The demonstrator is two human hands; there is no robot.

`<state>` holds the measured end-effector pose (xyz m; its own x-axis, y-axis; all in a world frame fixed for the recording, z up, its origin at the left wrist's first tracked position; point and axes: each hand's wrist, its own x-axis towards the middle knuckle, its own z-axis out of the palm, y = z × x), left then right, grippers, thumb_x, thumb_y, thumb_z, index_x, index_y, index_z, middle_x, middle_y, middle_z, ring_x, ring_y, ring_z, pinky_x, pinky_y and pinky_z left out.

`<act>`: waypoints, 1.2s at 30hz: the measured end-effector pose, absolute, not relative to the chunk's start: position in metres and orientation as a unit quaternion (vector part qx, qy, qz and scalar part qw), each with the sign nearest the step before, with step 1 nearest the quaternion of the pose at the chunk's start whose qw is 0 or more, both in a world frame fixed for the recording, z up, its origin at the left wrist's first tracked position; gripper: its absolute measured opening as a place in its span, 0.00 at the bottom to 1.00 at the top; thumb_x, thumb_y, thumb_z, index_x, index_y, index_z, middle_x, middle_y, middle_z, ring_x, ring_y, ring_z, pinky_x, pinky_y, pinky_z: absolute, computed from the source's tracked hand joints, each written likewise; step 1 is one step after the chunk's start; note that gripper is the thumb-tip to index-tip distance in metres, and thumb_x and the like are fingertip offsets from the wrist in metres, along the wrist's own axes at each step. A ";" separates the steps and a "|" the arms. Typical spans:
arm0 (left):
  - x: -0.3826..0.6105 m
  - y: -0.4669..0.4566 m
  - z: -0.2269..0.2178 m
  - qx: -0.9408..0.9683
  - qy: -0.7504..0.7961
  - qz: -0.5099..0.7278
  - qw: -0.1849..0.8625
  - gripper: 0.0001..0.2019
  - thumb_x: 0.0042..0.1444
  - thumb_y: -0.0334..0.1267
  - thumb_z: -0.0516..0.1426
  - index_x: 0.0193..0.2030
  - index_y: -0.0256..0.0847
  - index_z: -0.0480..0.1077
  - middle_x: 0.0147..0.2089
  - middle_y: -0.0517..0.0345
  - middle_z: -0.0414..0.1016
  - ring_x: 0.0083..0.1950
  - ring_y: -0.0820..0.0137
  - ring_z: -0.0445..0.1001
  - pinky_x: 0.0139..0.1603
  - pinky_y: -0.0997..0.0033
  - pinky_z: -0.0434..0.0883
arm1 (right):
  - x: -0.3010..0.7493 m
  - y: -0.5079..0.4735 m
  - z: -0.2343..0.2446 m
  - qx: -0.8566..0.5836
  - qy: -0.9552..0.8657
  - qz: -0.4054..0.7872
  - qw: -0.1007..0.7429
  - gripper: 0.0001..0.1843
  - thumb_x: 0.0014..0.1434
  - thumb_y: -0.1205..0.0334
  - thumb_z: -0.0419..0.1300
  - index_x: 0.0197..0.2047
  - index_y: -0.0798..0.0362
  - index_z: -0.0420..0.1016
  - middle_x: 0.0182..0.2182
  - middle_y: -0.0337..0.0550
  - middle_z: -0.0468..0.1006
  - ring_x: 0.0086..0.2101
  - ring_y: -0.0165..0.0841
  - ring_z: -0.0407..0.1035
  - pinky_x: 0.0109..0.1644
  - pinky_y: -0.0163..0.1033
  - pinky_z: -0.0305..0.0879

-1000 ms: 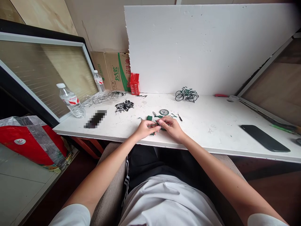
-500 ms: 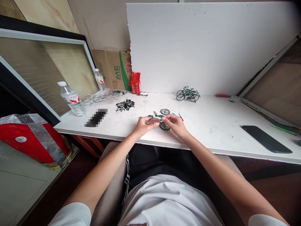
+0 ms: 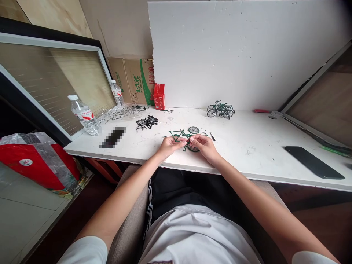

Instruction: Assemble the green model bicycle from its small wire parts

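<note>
Between my two hands is a small green model bicycle frame (image 3: pixel 176 135). My left hand (image 3: pixel 171 147) pinches its lower part, thumb and fingers closed. My right hand (image 3: pixel 204 146) is closed at the frame's right end, fingertips nearly meeting those of the left; the exact part under them is hidden. Just behind the hands a spoked model wheel (image 3: pixel 194 130) lies flat on the table. Another dark wheel (image 3: pixel 193 147) shows partly below my right fingers. A short dark rod, perhaps a small screwdriver (image 3: pixel 212 136), lies to the right, near thin green pieces (image 3: pixel 205 133).
An assembled-looking model bicycle (image 3: pixel 220 109) stands at the back of the white table (image 3: pixel 247 154). Black bicycle parts (image 3: pixel 147 122) lie left, with clear bottles (image 3: pixel 84 115) and a red box (image 3: pixel 159 96) beyond. A phone (image 3: pixel 313 162) rests at the right.
The green frame has turned between my fingers, so its triangular shape now shows above my left hand and a forked end points down. Both hands stay in nearly the same place.
</note>
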<state>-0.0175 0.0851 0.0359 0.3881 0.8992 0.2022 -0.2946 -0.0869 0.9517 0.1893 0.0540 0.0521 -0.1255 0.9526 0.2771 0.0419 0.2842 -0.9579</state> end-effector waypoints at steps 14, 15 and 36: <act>-0.016 0.090 0.032 0.545 0.300 0.468 0.629 0.26 0.49 0.56 0.74 0.42 0.36 0.76 0.41 0.50 0.84 0.42 0.65 0.82 0.49 0.65 0.75 | 0.191 0.056 0.045 -0.415 -0.632 0.386 0.529 0.20 0.59 0.38 0.73 0.39 0.47 0.84 0.36 0.43 0.85 0.36 0.39 0.78 0.42 0.44 0.75; -0.016 0.090 0.032 0.544 0.299 0.466 0.630 0.26 0.49 0.56 0.74 0.42 0.36 0.76 0.41 0.50 0.84 0.42 0.65 0.82 0.49 0.64 0.75 | 0.190 0.056 0.045 -0.415 -0.631 0.389 0.527 0.20 0.59 0.39 0.73 0.39 0.47 0.84 0.36 0.43 0.85 0.36 0.39 0.78 0.42 0.44 0.75; -0.022 0.091 0.037 0.471 0.326 0.551 0.607 0.27 0.44 0.43 0.78 0.45 0.37 0.72 0.42 0.45 0.86 0.43 0.60 0.86 0.53 0.58 0.75 | 0.191 0.059 0.040 -0.450 -0.633 0.337 0.532 0.26 0.69 0.36 0.61 0.54 0.49 0.81 0.42 0.46 0.83 0.42 0.40 0.77 0.47 0.44 0.73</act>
<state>-0.0221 0.0906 0.0367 0.1804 0.9759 0.1228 -0.3617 -0.0503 0.9309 0.1911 0.0589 0.0401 -0.0283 0.9283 0.3708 0.2113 0.3681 -0.9054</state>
